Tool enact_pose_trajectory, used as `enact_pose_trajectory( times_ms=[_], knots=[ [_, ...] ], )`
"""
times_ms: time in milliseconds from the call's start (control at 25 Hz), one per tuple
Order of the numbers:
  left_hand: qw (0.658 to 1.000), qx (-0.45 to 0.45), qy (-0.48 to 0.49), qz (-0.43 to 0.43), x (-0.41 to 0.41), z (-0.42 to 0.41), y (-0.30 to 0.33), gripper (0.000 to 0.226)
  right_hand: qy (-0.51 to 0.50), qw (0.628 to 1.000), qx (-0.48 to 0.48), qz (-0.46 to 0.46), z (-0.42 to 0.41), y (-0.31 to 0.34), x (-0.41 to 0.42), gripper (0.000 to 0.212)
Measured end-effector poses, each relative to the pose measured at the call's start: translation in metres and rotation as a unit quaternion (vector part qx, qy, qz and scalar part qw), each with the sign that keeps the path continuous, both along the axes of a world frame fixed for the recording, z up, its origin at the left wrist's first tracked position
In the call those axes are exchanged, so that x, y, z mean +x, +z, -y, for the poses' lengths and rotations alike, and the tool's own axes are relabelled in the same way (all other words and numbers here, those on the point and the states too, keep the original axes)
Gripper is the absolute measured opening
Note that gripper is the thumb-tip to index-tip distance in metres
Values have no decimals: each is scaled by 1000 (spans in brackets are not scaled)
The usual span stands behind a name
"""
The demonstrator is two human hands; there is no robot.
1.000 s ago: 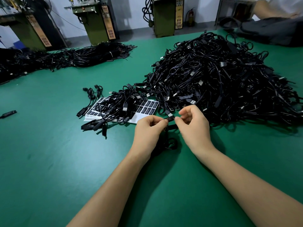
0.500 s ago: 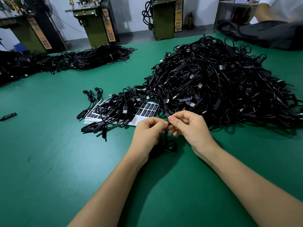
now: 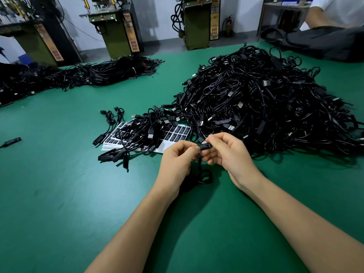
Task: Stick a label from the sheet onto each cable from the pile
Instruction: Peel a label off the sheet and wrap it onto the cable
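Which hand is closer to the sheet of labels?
Left. The left hand sits just beside the label sheet; the right hand lies farther right, by the big cable pile.

Green machine stands line the far wall beside a red fire extinguisher; a green table carries a dark bag at its far right, where another person's white-sleeved arm rests
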State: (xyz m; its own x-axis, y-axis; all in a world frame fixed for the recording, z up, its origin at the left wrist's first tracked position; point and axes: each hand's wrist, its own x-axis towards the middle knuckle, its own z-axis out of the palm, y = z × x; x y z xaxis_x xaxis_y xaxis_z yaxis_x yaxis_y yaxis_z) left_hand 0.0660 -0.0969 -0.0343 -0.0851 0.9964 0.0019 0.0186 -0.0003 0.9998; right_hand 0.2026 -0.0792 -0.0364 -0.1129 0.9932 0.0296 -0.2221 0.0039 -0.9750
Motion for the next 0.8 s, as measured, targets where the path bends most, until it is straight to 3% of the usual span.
enact_pose_trajectory(
  times_ms=[160,400,680,800],
  knots=[
    [999,25,-19,-37,1,0,-2,5,1,997,45,59,0,-4,0,5],
    [999,-34,-16,-17,0,-3,-1,18,15,997,28,70,-2,-7,0,19],
    [998,-56,-37,9,-16,5,18,16,-22,997,-54,-40,-5,3,5,18],
    [997,-13,-36,64,-43,7,50,15,-21,997,-65,-40,-5,6,6,15]
  ],
)
